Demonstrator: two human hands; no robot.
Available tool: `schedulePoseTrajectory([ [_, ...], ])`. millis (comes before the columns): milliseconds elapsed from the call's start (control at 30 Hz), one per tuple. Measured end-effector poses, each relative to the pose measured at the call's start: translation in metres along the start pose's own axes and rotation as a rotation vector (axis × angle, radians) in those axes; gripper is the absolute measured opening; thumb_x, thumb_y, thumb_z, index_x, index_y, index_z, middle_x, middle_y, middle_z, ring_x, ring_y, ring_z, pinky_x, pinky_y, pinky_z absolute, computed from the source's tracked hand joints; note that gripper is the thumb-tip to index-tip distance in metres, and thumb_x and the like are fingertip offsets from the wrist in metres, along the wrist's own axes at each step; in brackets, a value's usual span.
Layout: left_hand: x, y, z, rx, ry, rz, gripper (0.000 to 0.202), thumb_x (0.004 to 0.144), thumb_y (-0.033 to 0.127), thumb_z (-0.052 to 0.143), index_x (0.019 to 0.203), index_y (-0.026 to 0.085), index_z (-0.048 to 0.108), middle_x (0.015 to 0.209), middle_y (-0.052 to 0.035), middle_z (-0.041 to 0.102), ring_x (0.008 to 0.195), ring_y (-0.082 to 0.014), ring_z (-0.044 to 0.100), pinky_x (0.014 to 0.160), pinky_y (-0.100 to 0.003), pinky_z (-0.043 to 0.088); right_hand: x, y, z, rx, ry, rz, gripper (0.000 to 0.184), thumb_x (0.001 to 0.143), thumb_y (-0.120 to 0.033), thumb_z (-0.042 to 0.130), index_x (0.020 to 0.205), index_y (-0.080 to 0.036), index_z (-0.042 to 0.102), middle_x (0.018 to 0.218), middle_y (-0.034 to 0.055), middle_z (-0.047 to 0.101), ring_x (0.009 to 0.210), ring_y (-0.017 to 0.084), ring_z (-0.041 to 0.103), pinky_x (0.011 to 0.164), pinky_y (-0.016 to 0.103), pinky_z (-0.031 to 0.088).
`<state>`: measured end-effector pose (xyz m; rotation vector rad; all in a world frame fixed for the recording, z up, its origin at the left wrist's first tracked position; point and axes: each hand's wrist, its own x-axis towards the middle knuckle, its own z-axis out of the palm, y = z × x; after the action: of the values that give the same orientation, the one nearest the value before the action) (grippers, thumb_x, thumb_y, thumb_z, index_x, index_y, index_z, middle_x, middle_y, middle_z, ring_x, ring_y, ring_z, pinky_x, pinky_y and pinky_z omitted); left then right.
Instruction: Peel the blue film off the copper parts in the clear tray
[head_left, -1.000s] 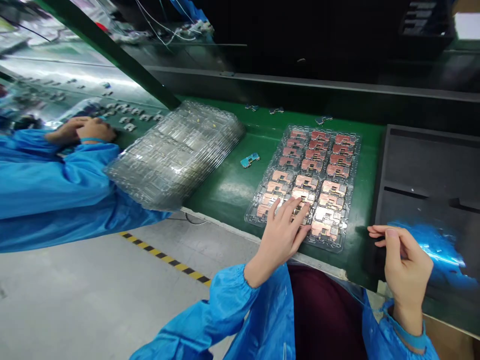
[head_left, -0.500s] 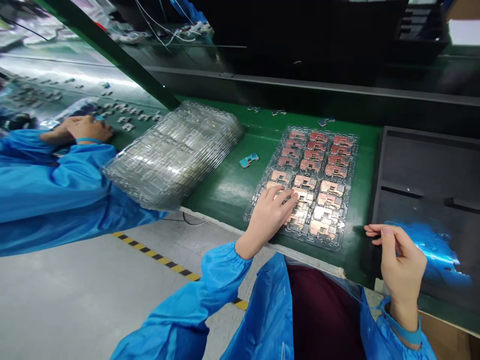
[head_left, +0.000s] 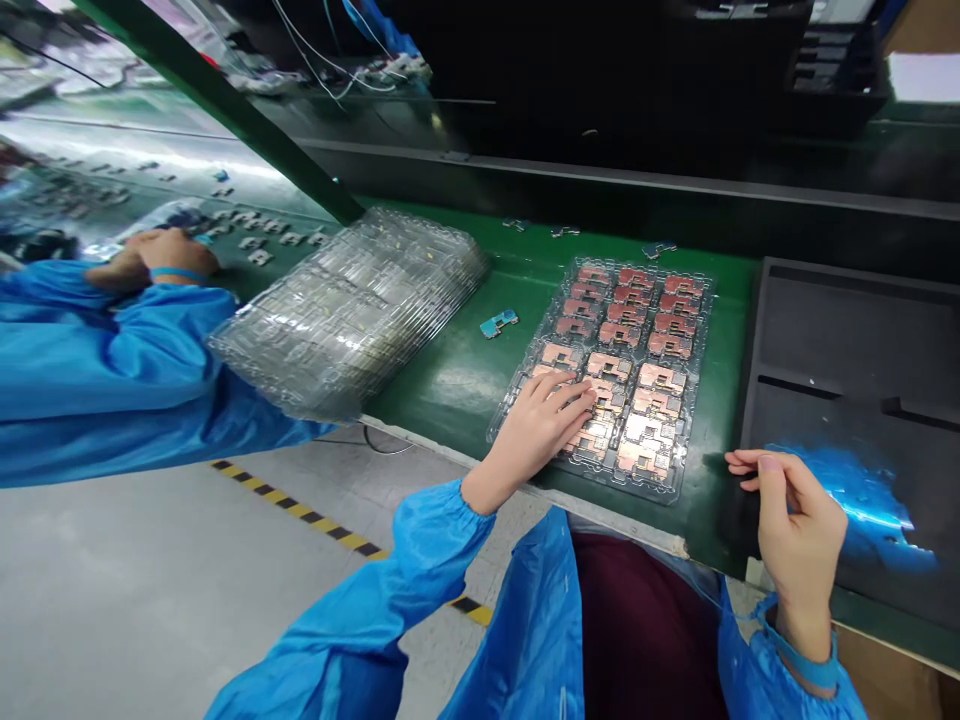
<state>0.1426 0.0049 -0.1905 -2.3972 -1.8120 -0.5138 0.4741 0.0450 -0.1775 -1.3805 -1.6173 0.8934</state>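
Note:
My left hand (head_left: 529, 420) rests on a clear plastic tray (head_left: 686, 460), fingers stretched out across the lower left boards. Copper-coloured circuit boards (head_left: 658, 378) fill the tray's pockets in three columns. The fingers hide some of the boards beneath them. To the right of the tray, my right hand (head_left: 799, 500) hovers by the bench edge, its fingers drawn together and the thumb close against them. Nothing shows at its fingertips. A loose blue circuit board (head_left: 499, 323) lies on the green bench left of the tray.
A stack of clear plastic trays (head_left: 360, 300) leans over the bench edge at left. Small boards (head_left: 658, 250) lie along the back. A black tray (head_left: 802, 330) stands at right, and a green post (head_left: 247, 120) rises at left. A co-worker's hands (head_left: 161, 258) are beyond the stack.
The view has shifted slightly. My left hand stays on the tray with hardly any movement, and my right hand keeps its pose beside the black tray.

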Motion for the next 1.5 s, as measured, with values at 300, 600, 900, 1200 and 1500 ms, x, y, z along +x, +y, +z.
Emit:
schedulePoseTrajectory([
  [300,0.003,-0.012,-0.009,0.003,0.126,0.116,0.022,0.106,0.018,0.063,0.124,0.021,0.076,0.115,-0.0084,0.084,0.112,-0.0262,0.074,0.096,-0.045,0.060,0.000,0.000,0.000,0.016,-0.008,-0.009,0.035,0.110,-0.046,0.058,0.099,-0.021,0.079,0.102,0.0071,0.083,0.088,0.022,0.078,0.075,0.033,0.062],
  [600,-0.001,-0.017,0.001,0.035,0.074,0.088,0.034,0.111,0.012,0.047,0.133,0.020,0.071,0.126,-0.0140,0.081,0.118,-0.0266,0.077,0.101,-0.047,0.064,-0.001,0.003,-0.001,0.012,-0.019,-0.012,0.035,0.111,-0.047,0.057,0.099,-0.022,0.079,0.102,0.0068,0.083,0.090,0.023,0.078,0.077,0.034,0.060],
  [900,0.006,-0.010,0.005,-0.003,0.046,0.066,0.025,0.108,0.016,0.059,0.127,0.019,0.074,0.128,-0.0144,0.080,0.117,-0.0288,0.074,0.101,-0.049,0.064,0.000,0.001,0.002,0.023,-0.026,-0.011,0.033,0.111,-0.045,0.057,0.099,-0.023,0.078,0.100,0.0054,0.083,0.090,0.022,0.078,0.079,0.034,0.059],
  [1200,0.023,0.001,-0.008,0.032,0.049,0.024,0.021,0.106,0.019,0.060,0.121,0.018,0.075,0.123,-0.0145,0.078,0.114,-0.0314,0.070,0.094,-0.049,0.061,-0.002,0.000,0.001,0.016,-0.053,0.000,0.032,0.112,-0.042,0.056,0.100,-0.024,0.079,0.100,0.0046,0.082,0.090,0.022,0.078,0.079,0.033,0.061],
  [1500,0.233,-0.039,0.018,-0.237,-0.111,-0.279,0.031,0.105,0.026,0.062,0.131,0.013,0.073,0.139,-0.0159,0.071,0.135,-0.0341,0.056,0.119,-0.051,0.043,-0.003,-0.003,0.002,0.045,-0.063,-0.086,0.025,0.111,-0.031,0.058,0.098,-0.027,0.079,0.096,-0.0001,0.081,0.085,0.017,0.078,0.077,0.025,0.062],
])
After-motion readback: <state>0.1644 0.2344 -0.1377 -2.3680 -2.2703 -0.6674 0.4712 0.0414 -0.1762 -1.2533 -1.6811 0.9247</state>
